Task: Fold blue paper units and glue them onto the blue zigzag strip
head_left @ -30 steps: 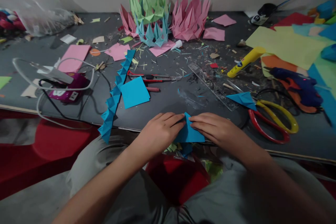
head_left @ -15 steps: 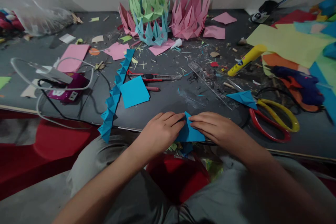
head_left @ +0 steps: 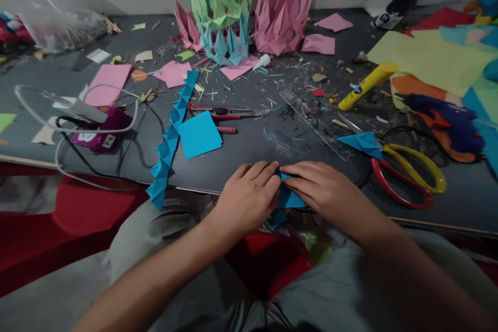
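Observation:
Near the table's front edge, a folded piece of blue paper (head_left: 291, 198) lies partly under both hands. My left hand (head_left: 251, 189) covers its left side, fingers together and pressing down on it. My right hand (head_left: 317, 181) pinches at its upper right edge, the fingertips close to those of my left hand. To the left lies a small stack of blue paper squares (head_left: 200, 136). Beside that, a zigzag strip of folded blue paper (head_left: 168, 148) reaches over the table edge. A folded blue paper point (head_left: 361, 142) rests on the scissors (head_left: 412, 171) at the right.
Green, pink and light blue folded paper crowns (head_left: 225, 15) stand at the back. A red utility knife (head_left: 229, 112), a clear ruler (head_left: 315, 124), a yellow glue stick (head_left: 368, 85) and a blue glue gun (head_left: 443, 119) lie about. A purple power adapter (head_left: 103, 132) with cables sits left.
My left hand has slid right and now covers more of the blue paper. My right hand stays at the upper edge, its fingers slightly shifted.

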